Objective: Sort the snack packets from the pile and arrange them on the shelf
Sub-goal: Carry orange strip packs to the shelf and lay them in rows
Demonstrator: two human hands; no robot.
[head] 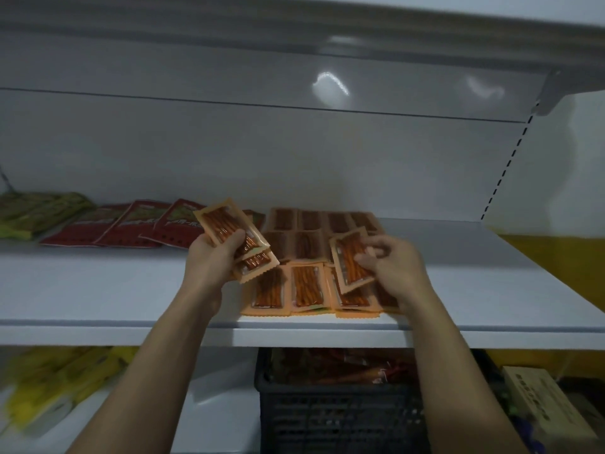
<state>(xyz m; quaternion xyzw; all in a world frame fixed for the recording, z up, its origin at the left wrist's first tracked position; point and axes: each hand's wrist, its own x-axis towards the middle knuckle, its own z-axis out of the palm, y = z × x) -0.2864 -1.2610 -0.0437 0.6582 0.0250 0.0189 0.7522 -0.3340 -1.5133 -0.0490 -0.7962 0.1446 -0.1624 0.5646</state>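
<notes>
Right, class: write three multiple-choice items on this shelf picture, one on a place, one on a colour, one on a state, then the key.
1. Relative to the white metal shelf, the dark plastic crate stands: A) on it B) below it C) above it
2. The flat packets just left of the rows of orange snack packets are: A) red B) blue C) white
3. The right hand: A) lies flat B) pinches one orange packet C) hangs empty

Key: B, the crate shows under the shelf edge; A, their wrappers are red; B, fingertips grip a single packet.
</notes>
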